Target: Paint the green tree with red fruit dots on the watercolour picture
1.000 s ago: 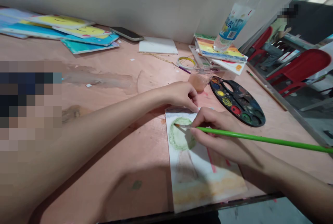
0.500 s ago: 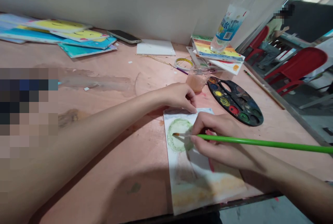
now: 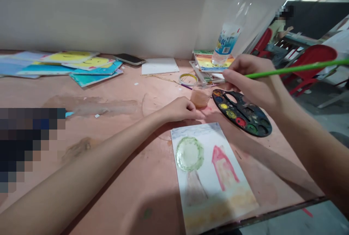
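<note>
Head view: on the pink worktop (image 3: 122, 126) the painted sheet (image 3: 215, 187) lies nearest the person, with the paint palette (image 3: 256, 116) just past its far right corner. The left hand (image 3: 180, 109) rests curled just beyond the sheet's top edge, its grip empty. The right hand (image 3: 256, 84) hovers above the palette, grip pinched on the green brush (image 3: 294, 69). The brush's long axis runs left to right, bristles toward the water cup (image 3: 200, 97).
</note>
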Demonstrator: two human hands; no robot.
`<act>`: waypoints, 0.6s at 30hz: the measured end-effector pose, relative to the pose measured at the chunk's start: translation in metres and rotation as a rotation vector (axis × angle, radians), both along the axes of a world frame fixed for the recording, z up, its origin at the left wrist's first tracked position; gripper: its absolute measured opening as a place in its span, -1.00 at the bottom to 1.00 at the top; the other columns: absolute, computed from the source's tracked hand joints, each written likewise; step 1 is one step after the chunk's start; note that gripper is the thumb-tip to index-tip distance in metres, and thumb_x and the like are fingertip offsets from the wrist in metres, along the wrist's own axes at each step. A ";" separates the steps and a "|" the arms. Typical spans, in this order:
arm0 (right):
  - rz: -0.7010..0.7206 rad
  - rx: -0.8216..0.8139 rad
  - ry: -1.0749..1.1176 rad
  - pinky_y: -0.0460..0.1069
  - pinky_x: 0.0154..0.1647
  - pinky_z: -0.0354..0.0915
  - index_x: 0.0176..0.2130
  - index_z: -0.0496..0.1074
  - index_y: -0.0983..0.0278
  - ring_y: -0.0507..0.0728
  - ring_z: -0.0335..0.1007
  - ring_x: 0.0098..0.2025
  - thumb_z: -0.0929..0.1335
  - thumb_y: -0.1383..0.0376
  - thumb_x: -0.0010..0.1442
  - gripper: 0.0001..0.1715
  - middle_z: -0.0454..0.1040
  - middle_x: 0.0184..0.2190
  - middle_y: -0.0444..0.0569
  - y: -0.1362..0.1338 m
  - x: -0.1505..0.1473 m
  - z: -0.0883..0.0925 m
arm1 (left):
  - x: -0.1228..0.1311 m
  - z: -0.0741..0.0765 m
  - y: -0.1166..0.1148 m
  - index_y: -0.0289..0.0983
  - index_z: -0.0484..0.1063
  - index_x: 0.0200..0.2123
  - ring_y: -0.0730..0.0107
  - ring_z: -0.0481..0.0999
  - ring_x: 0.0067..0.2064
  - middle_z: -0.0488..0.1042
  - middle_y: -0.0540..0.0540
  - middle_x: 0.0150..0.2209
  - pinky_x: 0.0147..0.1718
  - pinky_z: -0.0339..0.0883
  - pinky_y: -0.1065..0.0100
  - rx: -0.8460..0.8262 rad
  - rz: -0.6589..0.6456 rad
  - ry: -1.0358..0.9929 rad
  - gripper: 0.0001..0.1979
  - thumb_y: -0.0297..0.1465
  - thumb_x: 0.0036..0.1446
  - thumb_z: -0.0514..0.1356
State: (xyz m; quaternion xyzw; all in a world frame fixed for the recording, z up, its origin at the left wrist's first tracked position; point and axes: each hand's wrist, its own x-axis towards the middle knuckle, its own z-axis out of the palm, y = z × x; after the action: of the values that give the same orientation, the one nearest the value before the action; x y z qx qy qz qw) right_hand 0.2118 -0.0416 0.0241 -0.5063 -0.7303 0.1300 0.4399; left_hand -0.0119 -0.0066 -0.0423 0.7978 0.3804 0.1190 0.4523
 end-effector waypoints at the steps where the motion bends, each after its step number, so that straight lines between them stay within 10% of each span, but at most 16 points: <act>1: -0.009 0.019 -0.071 -0.03 -0.49 0.10 -0.48 0.37 0.23 0.05 0.26 -0.48 0.40 0.28 0.20 -0.77 0.37 -0.56 -0.14 0.013 -0.003 0.002 | -0.001 -0.001 0.001 -0.29 0.36 -0.66 0.53 0.18 -0.57 0.27 0.06 -0.66 -0.57 -0.06 0.38 0.006 0.029 -0.006 -0.52 -0.03 0.02 0.31; 5: 0.013 -0.033 -0.287 0.00 -0.46 0.04 -0.57 0.25 0.23 0.06 0.17 -0.49 0.36 0.32 0.18 -0.68 0.28 -0.60 -0.13 0.045 -0.021 0.005 | -0.004 -0.006 -0.002 -0.25 0.16 -0.73 0.56 0.05 -0.60 0.08 0.11 -0.71 -0.59 -0.12 0.36 0.118 0.265 -0.076 -0.43 -0.02 0.00 0.33; 11: 0.014 -0.312 -0.305 -0.01 -0.50 -0.01 -0.62 0.25 0.24 0.02 0.09 -0.58 0.39 0.18 0.19 -0.56 0.14 -0.72 -0.19 0.054 -0.037 0.007 | 0.000 -0.015 0.000 -0.24 0.37 -0.39 0.34 0.44 -0.25 0.47 -0.05 -0.29 -0.38 0.30 0.40 0.473 0.585 -0.349 -0.62 -0.19 -0.14 0.45; 18: 0.322 -0.405 -0.081 -0.07 -0.53 0.16 -0.44 0.44 0.30 0.04 0.34 -0.54 0.33 0.19 0.29 -0.68 0.39 -0.59 -0.11 0.064 -0.044 -0.004 | 0.004 -0.020 0.013 -0.18 0.33 0.10 0.15 0.49 0.05 0.51 -0.10 0.06 0.00 0.34 0.22 0.222 0.211 -0.316 -0.43 -0.25 0.04 0.38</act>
State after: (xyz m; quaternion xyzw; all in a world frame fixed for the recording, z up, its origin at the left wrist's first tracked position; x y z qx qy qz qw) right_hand 0.1682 0.0220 0.0200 -0.4660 -0.7775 0.3218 0.2735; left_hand -0.0075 0.0062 -0.0624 0.7701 0.3706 0.3304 0.4006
